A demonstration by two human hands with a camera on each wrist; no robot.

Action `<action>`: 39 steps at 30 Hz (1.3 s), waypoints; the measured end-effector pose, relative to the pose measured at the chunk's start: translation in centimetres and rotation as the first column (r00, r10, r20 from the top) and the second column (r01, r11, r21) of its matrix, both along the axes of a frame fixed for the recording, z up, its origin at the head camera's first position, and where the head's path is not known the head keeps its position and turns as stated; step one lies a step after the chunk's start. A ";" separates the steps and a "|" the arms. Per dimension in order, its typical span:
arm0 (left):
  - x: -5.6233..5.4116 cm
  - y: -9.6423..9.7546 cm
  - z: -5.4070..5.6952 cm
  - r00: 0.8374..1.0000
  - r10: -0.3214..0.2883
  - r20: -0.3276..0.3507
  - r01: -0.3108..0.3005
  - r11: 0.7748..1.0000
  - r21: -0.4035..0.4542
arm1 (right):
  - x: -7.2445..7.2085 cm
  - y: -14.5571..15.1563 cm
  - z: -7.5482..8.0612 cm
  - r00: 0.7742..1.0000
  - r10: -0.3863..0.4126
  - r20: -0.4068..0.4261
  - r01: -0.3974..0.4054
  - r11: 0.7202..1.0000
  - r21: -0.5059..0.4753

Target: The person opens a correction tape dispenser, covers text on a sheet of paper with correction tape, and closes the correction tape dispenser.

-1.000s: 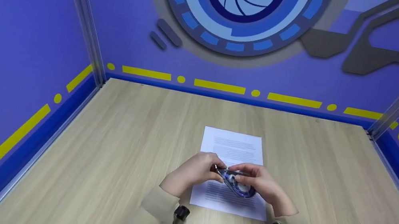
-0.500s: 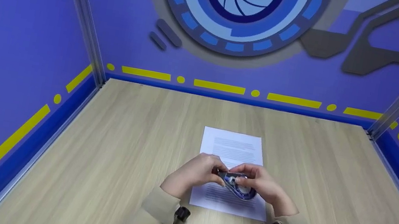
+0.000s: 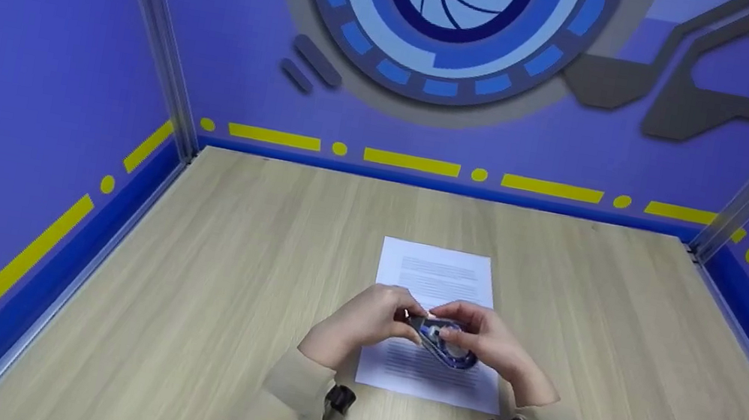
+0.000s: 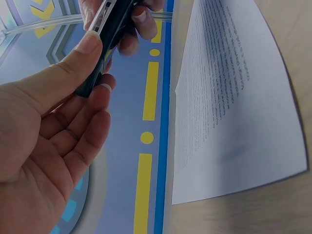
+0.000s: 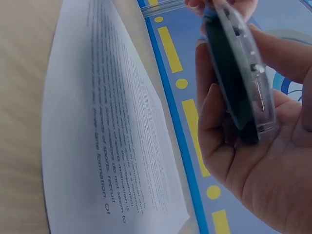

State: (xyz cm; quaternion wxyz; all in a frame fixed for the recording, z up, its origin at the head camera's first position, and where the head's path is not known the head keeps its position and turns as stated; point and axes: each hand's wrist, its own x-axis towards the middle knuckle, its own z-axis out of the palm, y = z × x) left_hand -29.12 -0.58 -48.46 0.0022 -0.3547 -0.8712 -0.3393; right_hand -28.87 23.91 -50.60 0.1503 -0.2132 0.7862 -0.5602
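Note:
Both hands hold a correction tape dispenser (image 3: 458,359), a teardrop-shaped case with a clear side and a dark side, above a printed sheet of paper (image 3: 438,262). My left hand (image 3: 363,321) pinches its narrow end between thumb and fingers. In the left wrist view the thumb lies along the edge of the dark case (image 4: 116,30). My right hand (image 3: 500,345) grips the rounded end, its thumb over the clear side in the head view. Seen from the right wrist, the case (image 5: 239,73) stands edge-on, fingers behind the dark half. The fingers hide much of the narrow tip.
The sheet lies on a wood-grain table (image 3: 241,279). Blue-purple panels with yellow dashes, such as the back wall (image 3: 234,50), enclose the table on the left, back and right. A metal post (image 3: 161,30) stands at the back left corner.
The dispenser tilts slightly between the hands and sits a little higher in the head view than half a second ago. Both hands keep their hold. The paper has stayed put.

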 end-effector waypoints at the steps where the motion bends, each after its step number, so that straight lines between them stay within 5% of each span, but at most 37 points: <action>1: 0.0 -0.1 0.0 1.000 0.002 -0.001 -0.002 1.000 0.004 | 0.0 0.0 0.0 1.000 -0.004 -0.023 0.005 1.000 0.005; 8: -0.2 -0.3 -0.3 0.999 0.037 -0.011 -0.036 0.999 0.031 | 0.6 -0.5 0.7 0.971 -0.058 -0.233 0.080 0.993 0.087; 15: -0.3 -0.3 -0.5 0.998 0.059 -0.017 -0.059 0.998 0.026 | 1.3 -1.4 1.2 0.869 -0.004 -0.494 0.158 0.950 0.270; 26: -0.6 0.1 -1.1 0.997 0.080 0.000 -0.080 0.997 0.020 | 1.4 -1.6 0.7 0.803 0.031 -0.595 0.203 0.925 0.322; 30: -0.6 0.1 -1.1 0.997 0.070 0.019 -0.070 0.997 0.015 | 1.5 -1.5 0.7 0.798 0.043 -0.602 0.203 0.920 0.334; 39: -0.9 -0.5 -1.2 0.994 0.102 0.028 -0.103 0.994 0.038 | 1.0 -0.6 0.7 0.832 -0.014 -0.555 0.236 0.914 0.331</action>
